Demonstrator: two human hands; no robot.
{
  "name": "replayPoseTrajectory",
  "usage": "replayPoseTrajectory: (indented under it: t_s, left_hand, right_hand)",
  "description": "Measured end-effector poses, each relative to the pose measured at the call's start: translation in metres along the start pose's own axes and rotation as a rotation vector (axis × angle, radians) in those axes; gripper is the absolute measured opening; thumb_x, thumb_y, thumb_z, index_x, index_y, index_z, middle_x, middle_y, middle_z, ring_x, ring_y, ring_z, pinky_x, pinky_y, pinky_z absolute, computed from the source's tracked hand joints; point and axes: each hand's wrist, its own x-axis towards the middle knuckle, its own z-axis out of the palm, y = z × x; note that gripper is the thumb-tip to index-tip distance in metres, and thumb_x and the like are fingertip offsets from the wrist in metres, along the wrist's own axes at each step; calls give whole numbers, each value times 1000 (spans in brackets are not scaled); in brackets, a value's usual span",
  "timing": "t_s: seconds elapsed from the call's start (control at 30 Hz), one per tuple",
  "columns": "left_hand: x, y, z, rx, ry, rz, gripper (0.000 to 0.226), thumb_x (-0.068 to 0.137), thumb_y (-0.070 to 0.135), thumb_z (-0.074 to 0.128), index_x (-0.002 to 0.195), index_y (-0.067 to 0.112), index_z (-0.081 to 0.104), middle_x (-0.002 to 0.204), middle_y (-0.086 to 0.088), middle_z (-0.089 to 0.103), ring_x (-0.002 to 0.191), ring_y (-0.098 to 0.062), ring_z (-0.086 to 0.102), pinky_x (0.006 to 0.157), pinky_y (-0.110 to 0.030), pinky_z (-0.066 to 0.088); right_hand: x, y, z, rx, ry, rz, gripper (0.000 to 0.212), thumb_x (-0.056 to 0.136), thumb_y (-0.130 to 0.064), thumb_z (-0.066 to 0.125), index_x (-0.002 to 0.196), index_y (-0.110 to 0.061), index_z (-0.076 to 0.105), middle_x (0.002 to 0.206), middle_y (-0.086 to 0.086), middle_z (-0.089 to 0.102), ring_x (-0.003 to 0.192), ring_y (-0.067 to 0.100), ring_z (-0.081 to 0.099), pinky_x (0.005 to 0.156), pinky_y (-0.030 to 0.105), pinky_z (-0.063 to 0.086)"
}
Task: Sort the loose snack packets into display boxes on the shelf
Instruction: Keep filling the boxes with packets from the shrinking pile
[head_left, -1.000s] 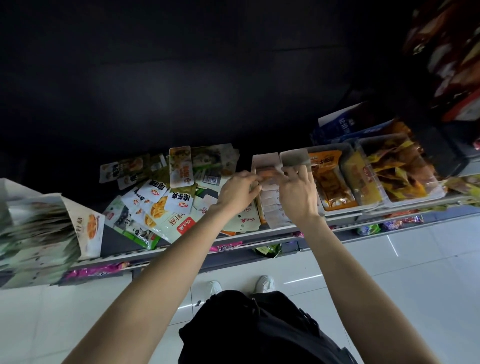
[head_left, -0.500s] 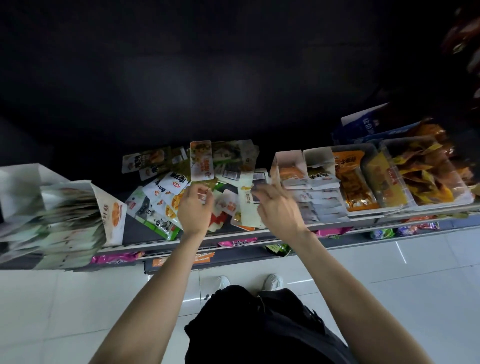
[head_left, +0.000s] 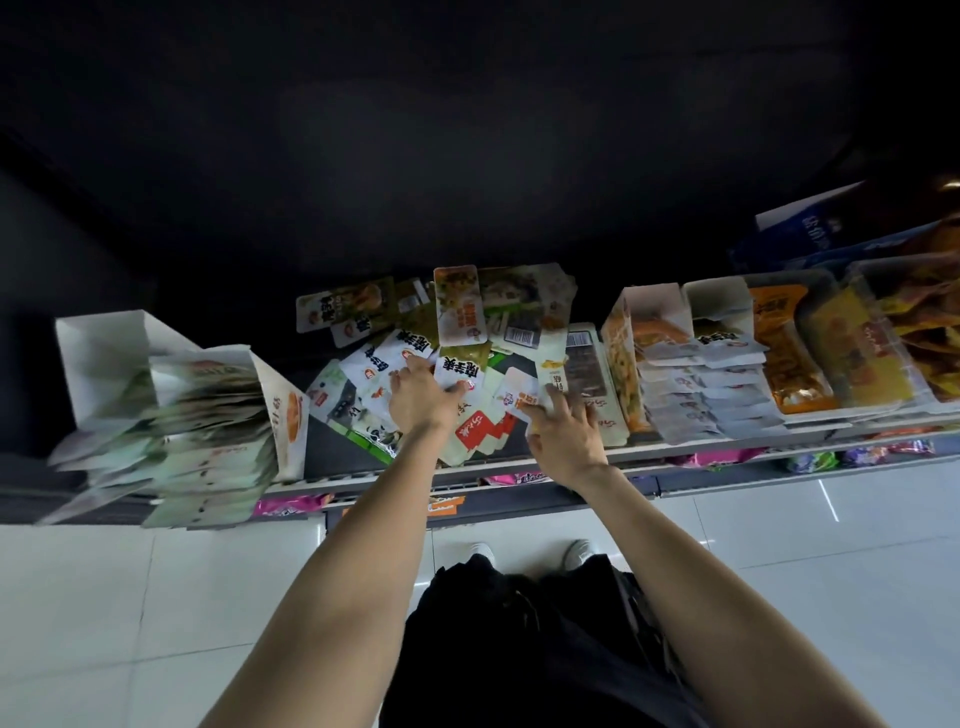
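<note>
1. Right of the right hand (head_left: 563, 434), two white display boxes (head_left: 649, 306) hold overlapped packets.
2. Fingers pinch a long white packet (head_left: 551, 364), pointing away; left hand (head_left: 415, 397) lies flat on the loose packets (head_left: 467, 332).

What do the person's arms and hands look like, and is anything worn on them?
Both forearms are bare, with no sleeves in view. The left hand and right hand show no gloves, and no watch or ring is visible.

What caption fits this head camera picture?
Both hands, left and right, reach into loose snack packets beside display boxes.
</note>
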Motion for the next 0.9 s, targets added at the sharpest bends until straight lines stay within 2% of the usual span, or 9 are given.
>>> replayPoseTrajectory:
  t_s: [0.07,0.13,0.27,0.37,0.47,0.57,0.67,0.8,0.9]
  left_hand:
    - [-1,-3,-8,-155,-101,-62,50,88,42,61,122,6,55,113,-13,66,104,-28,61,77,-36,49]
    - [-7,-11,-14,-419,-207,-155,36,91,34,58,109,3,62,89,-10,70,82,-23,66,75,-35,53]
    - [-46,-15,-48,-835,-396,-296,10,88,24,66,85,15,65,63,2,60,64,-9,60,49,-16,44]
    - [-73,-4,-68,-840,-425,-146,18,89,29,64,77,16,65,63,3,58,65,-9,56,54,-19,40]
    - [-85,11,-89,-821,-302,120,34,93,40,52,83,11,66,70,8,59,69,-5,53,67,-20,40]
    - [-85,20,-104,-806,-154,271,17,94,34,52,90,22,64,85,17,61,80,10,53,72,-6,38]
    - [-79,29,-100,-876,-152,240,12,91,26,59,101,21,63,97,14,62,87,10,54,75,-5,41]
    - [-80,64,-82,-896,-283,298,23,90,22,62,112,22,59,104,13,61,91,8,56,77,-7,44]
    - [-78,106,-59,-777,-359,343,34,89,25,63,122,21,53,111,11,59,91,1,57,76,-14,47]
  right_hand:
    - [0,-3,-2,26,-2,17,48,95,-31,45,141,-32,33,153,6,14,141,37,7,114,54,12]
    - [-1,-6,-4,103,50,33,51,93,-31,50,141,-29,34,151,8,19,140,35,13,114,53,14]
    - [-10,-25,-17,277,372,-191,73,80,-33,72,140,-22,34,141,13,43,132,34,37,106,49,34]
    - [-20,-45,-36,278,630,-345,38,87,-37,62,118,-15,60,105,4,69,94,21,65,76,35,56]
    - [-33,-47,-59,441,758,-202,23,91,-29,57,92,-9,69,67,1,68,48,14,58,40,22,45]
    - [-45,-27,-81,1106,616,238,22,87,-23,67,101,-6,66,80,2,69,62,10,62,48,14,45]
    - [-54,-1,-100,1792,507,517,23,86,-21,69,106,-19,58,100,2,68,89,16,67,63,22,55]
    - [-71,28,-119,1997,541,545,15,91,-19,62,100,-29,54,106,4,67,93,21,67,67,27,58]
    - [-91,65,-135,1835,766,400,15,95,-7,55,93,-21,50,82,-5,61,77,12,63,71,30,58]
